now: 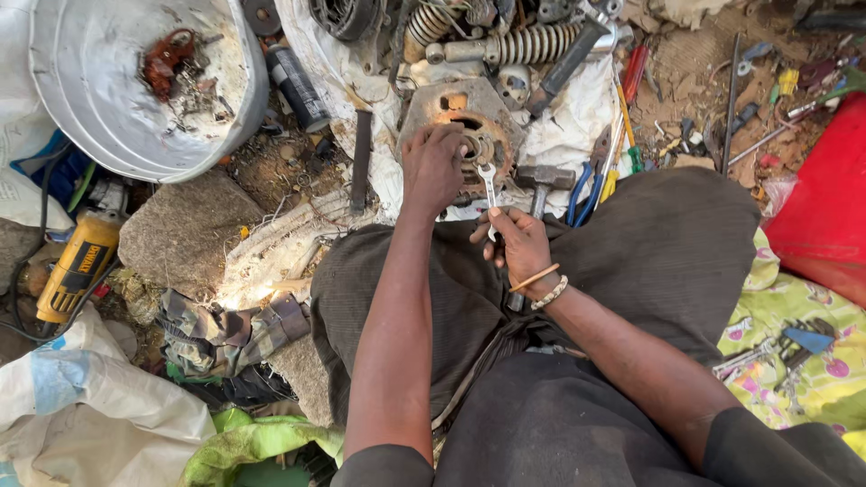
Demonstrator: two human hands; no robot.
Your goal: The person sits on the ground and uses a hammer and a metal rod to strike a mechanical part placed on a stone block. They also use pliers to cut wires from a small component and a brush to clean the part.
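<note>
Seen from overhead, a person sits on the ground with dark trousers [649, 243] filling the lower frame and workshop clutter all around.

At 12 o'clock from the lap lies a rusty metal housing plate [451, 113], flat on a white cloth [568, 117], with a round hub opening at its centre. It looks heavy, rigid and rough with rust, so it should stay put under pressure; its outer rim seems the safest place to hold it.

The left hand [433, 167] rests on the plate, fingers curled over the edge of the hub opening, bracing it.

The right hand [519, 243], at 5 o'clock from the hub, pinches the lower end of 1 small silver spanner [490, 189]. That tool looks light, stiff and smooth, possibly slick. Its long axis runs from 6 to 12 o'clock, its head pointing away from the body into the hub.

A hammer [541, 178] lies just beside the spanner at 3 o'clock, with blue-handled pliers [586, 185] next to it. A coil spring [532, 43] sits at 12 o'clock, a large metal basin [108, 117] at 10 o'clock.
</note>
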